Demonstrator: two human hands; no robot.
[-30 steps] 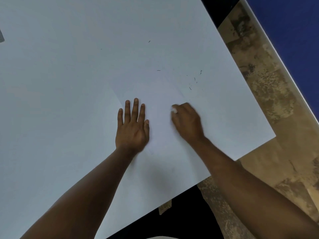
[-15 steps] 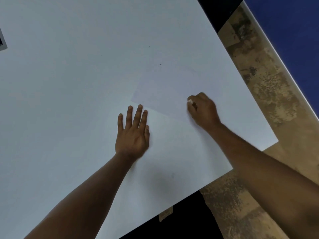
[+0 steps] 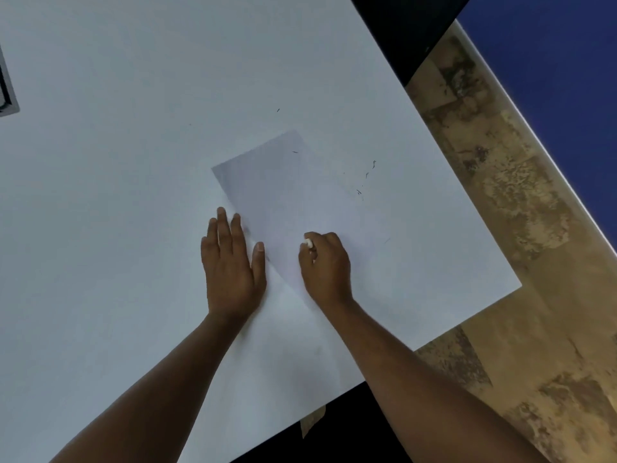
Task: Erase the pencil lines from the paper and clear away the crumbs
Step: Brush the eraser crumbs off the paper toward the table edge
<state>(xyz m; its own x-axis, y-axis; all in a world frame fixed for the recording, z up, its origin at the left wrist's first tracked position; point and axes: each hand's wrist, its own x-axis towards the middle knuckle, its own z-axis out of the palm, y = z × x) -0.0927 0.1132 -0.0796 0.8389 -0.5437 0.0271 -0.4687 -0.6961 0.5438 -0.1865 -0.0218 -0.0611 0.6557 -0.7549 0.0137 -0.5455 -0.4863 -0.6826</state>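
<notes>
A white sheet of paper (image 3: 283,195) lies tilted on the white table (image 3: 117,195), hard to tell from it. My left hand (image 3: 230,265) lies flat with straight fingers at the paper's left edge, the thumb on the sheet. My right hand (image 3: 325,267) is on the paper, its curled fingers pinching a small white eraser (image 3: 307,243). Dark eraser crumbs (image 3: 365,178) are scattered above and right of my right hand, one crumb (image 3: 295,152) near the paper's top and another (image 3: 278,110) farther up the table. I see no clear pencil lines.
The table's right edge (image 3: 467,212) runs diagonally, with a mottled brown floor (image 3: 517,228) and a blue wall (image 3: 551,78) beyond. A grey framed object (image 3: 6,95) shows at the left border. A scrap of tape (image 3: 312,422) hangs at the table's near edge.
My right hand with the eraser swept right and came back left toward my left hand. The paper turned under the hands. The left hand's fingers closed together.
</notes>
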